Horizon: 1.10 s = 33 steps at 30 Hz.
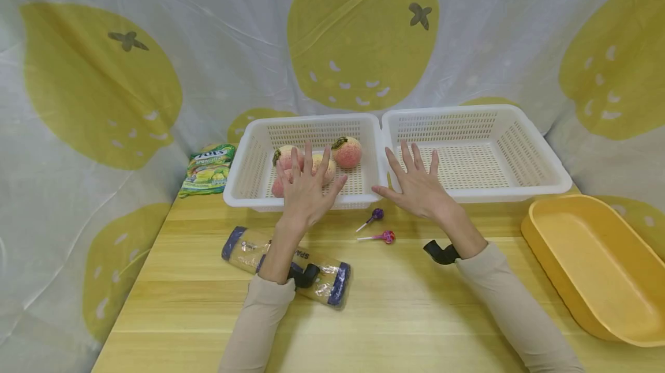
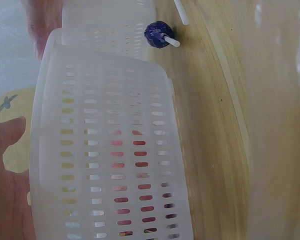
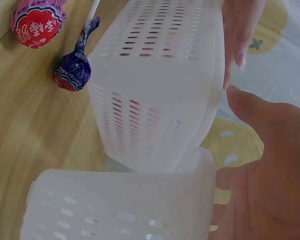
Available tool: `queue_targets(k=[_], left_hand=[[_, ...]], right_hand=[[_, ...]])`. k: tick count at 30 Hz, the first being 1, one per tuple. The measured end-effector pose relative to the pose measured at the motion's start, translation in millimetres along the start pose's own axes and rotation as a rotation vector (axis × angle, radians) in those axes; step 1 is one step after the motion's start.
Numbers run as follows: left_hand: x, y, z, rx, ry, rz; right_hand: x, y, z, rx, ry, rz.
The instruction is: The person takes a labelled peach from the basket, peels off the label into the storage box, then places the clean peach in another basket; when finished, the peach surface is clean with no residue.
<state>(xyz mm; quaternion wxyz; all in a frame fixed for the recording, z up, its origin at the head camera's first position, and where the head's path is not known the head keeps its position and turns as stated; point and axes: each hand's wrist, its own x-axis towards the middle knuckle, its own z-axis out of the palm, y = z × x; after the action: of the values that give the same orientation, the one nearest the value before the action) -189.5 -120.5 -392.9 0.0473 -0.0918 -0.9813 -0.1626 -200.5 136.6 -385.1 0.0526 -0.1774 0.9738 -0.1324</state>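
Both hands hover with fingers spread and straight, holding nothing. Left hand (image 1: 306,185) hangs over the front part of the left white basket (image 1: 244,174), its fingertips above the peaches (image 1: 347,152) that lie inside; three of the pink-and-cream fruits show, one clear near the basket's back right, the others partly covered by the fingers. Right hand (image 1: 418,185) hovers over the front left corner of the right white basket (image 1: 519,130), which stands just beside the left one, their rims touching or nearly so. On the wooden desk (image 1: 415,315) in front of the baskets, between the two wrists, lie a purple lollipop (image 1: 377,213) and a pink lollipop (image 1: 387,237), near each other but apart. In the right wrist view the purple lollipop (image 3: 73,71) rests close against the slotted basket wall (image 3: 155,85), the pink one (image 3: 37,22) just beside it. A clear packet with dark blue ends (image 1: 332,280) lies under the left forearm. A green snack bag (image 1: 208,170) lies left of the baskets, and a yellow tub (image 1: 597,269) stands at the desk's right edge.
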Motion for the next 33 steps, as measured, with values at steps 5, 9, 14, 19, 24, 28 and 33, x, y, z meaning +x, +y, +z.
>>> queue_targets(k=[5,9,14,19,24,28,33], left_hand=[[-0.3,-1.4,-1.8,0.003,-0.002,-0.012],[0.6,-3.9,-3.7,-0.001,0.007,-0.013],[2.5,-10.3,-6.9,0.002,0.037,-0.009],[2.0,-24.6,-17.8,-0.01,0.028,-0.028],[-7.1,-63.2,-44.5,-0.081,-0.033,-0.081],[-22.1,-109.5,-64.8,-0.135,-0.059,-0.161],[-36.3,-153.4,-72.2,-0.248,-0.139,-0.227]], right_hand=[[4,-1,0,0.005,0.008,-0.011],[7,-2,-3,0.017,0.01,-0.02],[9,-4,-6,0.032,-0.004,-0.029],[15,-4,-16,0.051,-0.035,-0.066],[29,-2,-36,0.127,-0.079,-0.141],[49,-1,-52,0.172,-0.138,-0.212],[79,-3,-60,0.253,-0.259,-0.287]])
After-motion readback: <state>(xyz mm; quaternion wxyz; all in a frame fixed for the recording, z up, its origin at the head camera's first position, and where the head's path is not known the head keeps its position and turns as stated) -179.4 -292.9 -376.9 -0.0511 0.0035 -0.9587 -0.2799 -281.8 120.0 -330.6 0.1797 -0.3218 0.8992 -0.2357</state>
